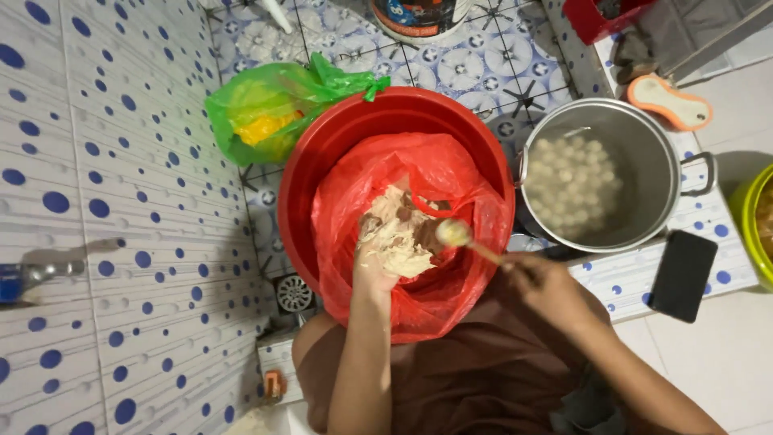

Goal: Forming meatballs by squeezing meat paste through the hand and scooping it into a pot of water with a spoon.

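A red basin (322, 153) stands on the tiled floor, lined with a red plastic bag (451, 173) that holds pale sticky dough (394, 205). My left hand (386, 246) is inside the bag, coated in dough and squeezing a lump of it. My right hand (543, 282) holds a spoon (463, 238) by its handle, its bowl resting over the dough beside my left hand. To the right stands a steel pot (644, 153) of water with several small white balls (572, 181) floating in it.
A tied green plastic bag (270, 113) with something yellow lies left of the basin. A black phone (683, 275) sits on the ledge right of me. A floor drain (294, 294), an orange-rimmed sponge (668, 102) and a yellow-green bowl's rim (753, 225) are nearby. A dotted tile wall rises at left.
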